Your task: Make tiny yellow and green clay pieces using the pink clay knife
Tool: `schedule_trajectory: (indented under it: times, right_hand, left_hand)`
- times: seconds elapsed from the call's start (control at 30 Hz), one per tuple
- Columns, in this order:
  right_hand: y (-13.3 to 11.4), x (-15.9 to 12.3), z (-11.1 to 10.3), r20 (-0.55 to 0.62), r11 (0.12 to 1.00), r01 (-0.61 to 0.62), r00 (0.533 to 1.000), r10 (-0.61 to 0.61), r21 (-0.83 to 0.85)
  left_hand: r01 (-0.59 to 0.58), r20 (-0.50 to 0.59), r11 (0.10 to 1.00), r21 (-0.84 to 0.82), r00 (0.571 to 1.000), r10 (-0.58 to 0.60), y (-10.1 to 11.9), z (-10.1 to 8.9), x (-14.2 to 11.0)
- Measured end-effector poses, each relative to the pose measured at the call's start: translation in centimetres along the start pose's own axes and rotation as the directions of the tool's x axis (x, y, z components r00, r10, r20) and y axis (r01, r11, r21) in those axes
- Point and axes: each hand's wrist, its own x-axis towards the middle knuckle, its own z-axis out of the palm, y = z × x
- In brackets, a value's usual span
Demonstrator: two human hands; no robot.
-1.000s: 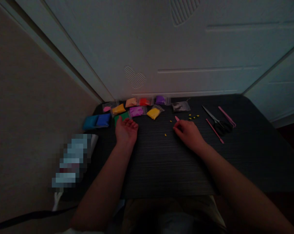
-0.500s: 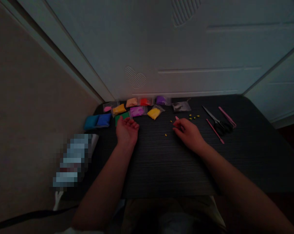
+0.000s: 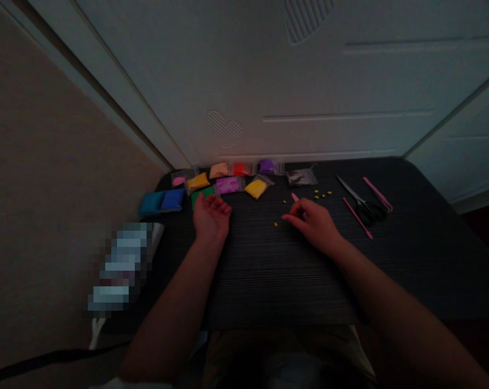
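Observation:
My left hand rests palm up with its fingers loosely curled and apart, nothing visible in the palm. Just behind its fingertips lies a bag of green clay. To the right, my right hand hovers low over the table, thumb and forefinger brought together toward the left; whatever is between them is too small to make out. A pink tool pokes out behind its knuckles, the remainder hidden by the hand. One tiny yellow piece sits left of the fingertips, another yellow speck farther back. Several yellow-green bits lie beyond the hand.
Bags of coloured clay line the back, including yellow, purple and blue. Scissors, a pink stick tool and pink tweezers lie at right. A blurred-out object is at the left edge. A white panel stands behind.
My right thumb and forefinger have stretched a little to the left, toward the lone yellow piece. My left hand keeps its place.

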Motion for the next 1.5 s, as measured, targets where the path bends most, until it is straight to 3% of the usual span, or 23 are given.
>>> schedule_trajectory:
  times: [0.83,1.1,1.5]
  right_hand:
    - [-0.07,-0.21,-0.06,-0.005,1.000,0.005,1.000,-0.005,0.022]
    - [-0.19,-0.23,-0.11,-0.057,1.000,0.001,0.998,-0.001,0.001]
    - [-0.37,-0.25,-0.23,-0.025,1.000,0.026,0.999,-0.026,0.015]
  left_hand:
    - [-0.014,0.026,1.000,0.012,1.000,0.014,-0.10,-0.18,0.01]
    - [-0.010,0.020,1.000,0.013,1.000,0.010,-0.05,-0.12,-0.01]
    - [-0.011,0.024,1.000,0.012,1.000,0.010,-0.10,-0.10,-0.03]
